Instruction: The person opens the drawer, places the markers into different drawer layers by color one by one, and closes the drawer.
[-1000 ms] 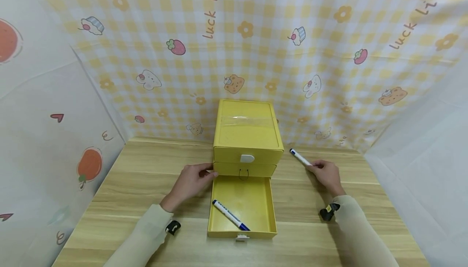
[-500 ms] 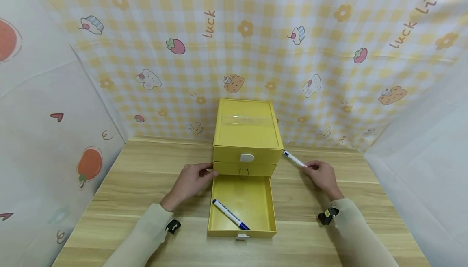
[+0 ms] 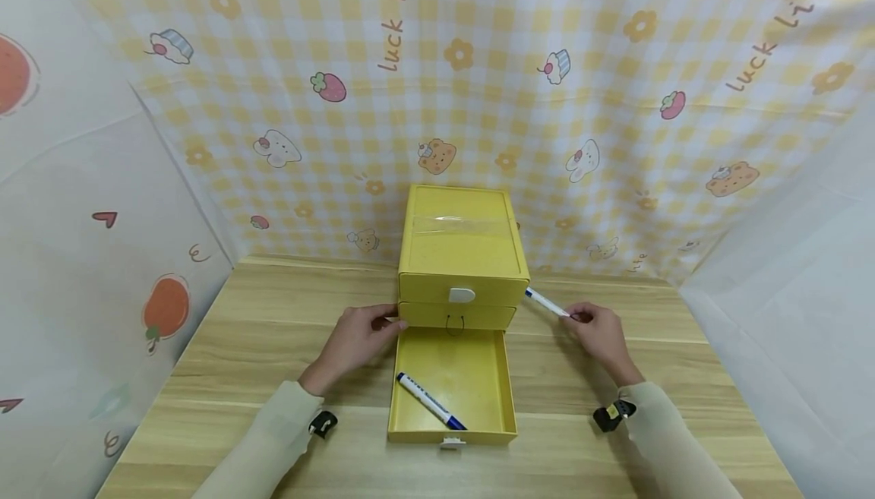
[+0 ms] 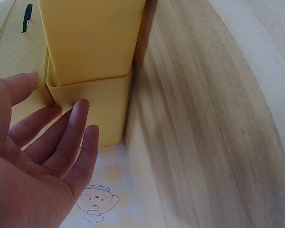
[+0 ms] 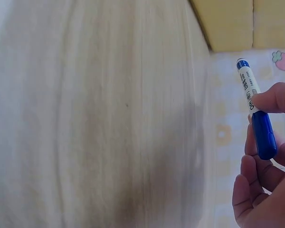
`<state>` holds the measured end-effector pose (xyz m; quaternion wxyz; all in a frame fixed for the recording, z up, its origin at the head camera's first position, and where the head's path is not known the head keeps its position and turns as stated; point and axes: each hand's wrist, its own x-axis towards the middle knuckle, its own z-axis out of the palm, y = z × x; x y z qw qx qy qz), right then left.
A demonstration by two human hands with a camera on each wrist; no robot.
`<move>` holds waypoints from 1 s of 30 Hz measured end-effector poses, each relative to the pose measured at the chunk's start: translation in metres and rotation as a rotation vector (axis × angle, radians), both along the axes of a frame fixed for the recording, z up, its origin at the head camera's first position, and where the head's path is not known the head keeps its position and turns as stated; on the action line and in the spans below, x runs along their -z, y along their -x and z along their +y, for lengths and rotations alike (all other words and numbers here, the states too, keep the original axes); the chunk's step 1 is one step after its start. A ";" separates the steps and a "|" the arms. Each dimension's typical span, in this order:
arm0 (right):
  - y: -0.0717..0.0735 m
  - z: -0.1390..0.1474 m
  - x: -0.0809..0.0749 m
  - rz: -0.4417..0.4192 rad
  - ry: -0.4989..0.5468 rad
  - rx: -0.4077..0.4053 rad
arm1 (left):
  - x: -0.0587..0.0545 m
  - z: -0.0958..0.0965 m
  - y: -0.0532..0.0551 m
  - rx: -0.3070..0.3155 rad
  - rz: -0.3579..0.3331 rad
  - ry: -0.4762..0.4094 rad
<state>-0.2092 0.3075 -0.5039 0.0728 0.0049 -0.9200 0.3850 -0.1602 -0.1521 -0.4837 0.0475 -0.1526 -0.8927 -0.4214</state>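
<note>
A yellow drawer unit (image 3: 459,248) stands against the back cloth. Its bottom drawer (image 3: 475,381) is pulled out, and a white marker with a blue cap (image 3: 431,402) lies aslant inside it. At the unit's left side, my left hand (image 3: 357,347) has its thumb by the front edge and its loosely bent fingers (image 4: 78,121) along the side wall. My right hand (image 3: 600,338), to the right of the unit, pinches a second marker (image 3: 547,302) between thumb and fingers. In the right wrist view this marker's blue cap (image 5: 263,135) lies toward the palm.
The wooden table (image 3: 273,301) extends on both sides of the unit. Behind it hangs a yellow checked cloth (image 3: 383,119). The middle drawer has a dark loop handle (image 3: 455,328), and the top one a white tab (image 3: 462,296).
My right hand has moved left and slightly toward me with its marker, whose far end now lies close to the unit's right front corner. The left hand stays where it was.
</note>
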 end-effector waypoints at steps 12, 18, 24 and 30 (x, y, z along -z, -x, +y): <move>-0.019 -0.008 -0.008 0.045 0.029 -0.017 | 0.000 0.000 0.000 0.000 -0.007 -0.002; -0.029 -0.008 -0.010 0.094 0.020 -0.055 | 0.000 -0.001 0.000 0.000 -0.011 -0.008; -0.042 -0.009 -0.015 0.132 -0.014 -0.082 | 0.000 0.000 -0.001 0.003 -0.010 -0.017; -0.055 -0.012 -0.018 0.148 -0.018 -0.099 | 0.000 0.000 -0.001 0.002 -0.010 -0.020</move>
